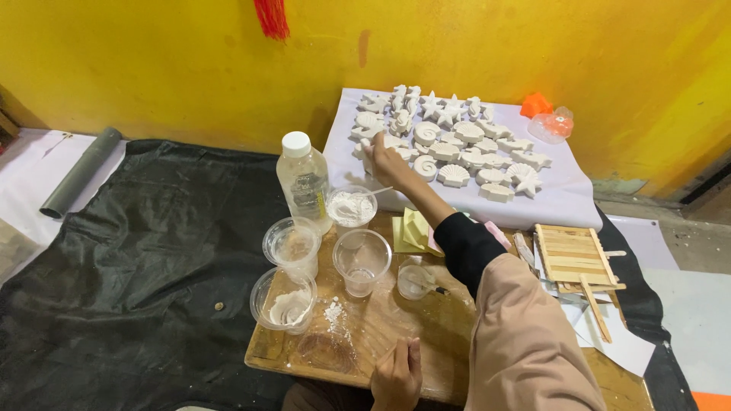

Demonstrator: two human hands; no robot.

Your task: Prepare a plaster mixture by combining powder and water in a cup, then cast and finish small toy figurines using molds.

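My right hand (390, 161) reaches forward over the low table to the near left edge of a group of white plaster shapes (457, 144), shells and stars, laid out on a white sheet (567, 199). Its fingers close on one small plaster shape there. My left hand (397, 374) rests on the near part of the wooden board (449, 320), fingers loosely together, holding nothing. A patch of spilled white powder (333, 312) lies just ahead of it.
Several clear plastic cups stand on the board: one with white powder and a stick (351, 205), one with white paste (283, 299), one without contents (362, 261). A plastic bottle (303, 181), yellow paper (411, 228), a stick-built frame (575, 255), black plastic sheeting (152, 259), a grey tube (80, 171).
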